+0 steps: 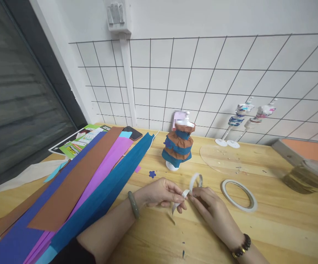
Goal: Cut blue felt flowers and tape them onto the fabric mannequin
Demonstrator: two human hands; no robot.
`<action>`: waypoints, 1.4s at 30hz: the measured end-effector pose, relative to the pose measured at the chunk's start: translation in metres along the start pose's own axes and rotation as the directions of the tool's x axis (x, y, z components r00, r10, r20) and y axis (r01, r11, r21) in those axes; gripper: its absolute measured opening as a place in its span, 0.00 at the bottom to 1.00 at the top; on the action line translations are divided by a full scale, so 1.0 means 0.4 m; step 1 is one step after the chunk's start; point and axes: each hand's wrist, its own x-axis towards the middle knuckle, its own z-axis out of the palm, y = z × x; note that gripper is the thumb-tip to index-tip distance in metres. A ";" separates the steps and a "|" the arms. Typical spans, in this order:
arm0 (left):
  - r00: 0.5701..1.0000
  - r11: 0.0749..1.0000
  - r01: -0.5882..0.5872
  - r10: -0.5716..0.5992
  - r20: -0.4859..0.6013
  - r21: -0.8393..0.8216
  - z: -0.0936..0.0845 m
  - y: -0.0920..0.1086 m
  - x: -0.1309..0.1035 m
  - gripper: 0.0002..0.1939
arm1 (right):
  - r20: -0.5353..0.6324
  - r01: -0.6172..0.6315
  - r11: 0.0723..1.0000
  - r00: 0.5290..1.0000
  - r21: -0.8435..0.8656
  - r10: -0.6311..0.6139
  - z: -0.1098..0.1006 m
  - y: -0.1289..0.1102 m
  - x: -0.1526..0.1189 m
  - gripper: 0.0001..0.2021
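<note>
Between my two hands, above the wooden table, is a narrow white strip of tape (196, 180) that curls up in a loop on the right and hangs down on the left. My left hand (166, 194) pinches it between thumb and fingers. Close beside it, the fingertips of my right hand (212, 205) are closed on the strip near the loop. A roll of white tape (238, 195) lies flat to the right of my right hand. Behind the hands a small dress form (177, 146) stands upright, wearing a tiered skirt of brown and teal crepe paper.
Long crepe paper strips (76, 179) in brown, blue, purple and teal cover the left side, near a phone (133, 133). A purple paper flower (152, 174) lies mid-table. Two small dress forms (236, 119), a clear disc (216, 157) and a wide tape roll (307, 178) are at right.
</note>
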 end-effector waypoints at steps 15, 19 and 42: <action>1.000 0.998 0.017 -0.018 0.022 0.059 0.007 -0.018 0.008 0.14 | -0.018 -0.071 0.994 0.997 -0.078 0.070 0.013 0.012 0.009 0.13; 0.995 0.999 -0.053 0.053 -0.090 0.012 -0.003 -0.032 0.015 0.17 | -0.044 -0.074 0.995 0.997 -0.062 0.071 -0.012 0.013 0.005 0.13; 0.988 0.996 -0.001 0.014 -0.155 0.088 0.042 -0.058 0.038 0.20 | -0.077 0.170 0.979 0.981 -0.115 -0.180 -0.030 -0.091 -0.005 0.08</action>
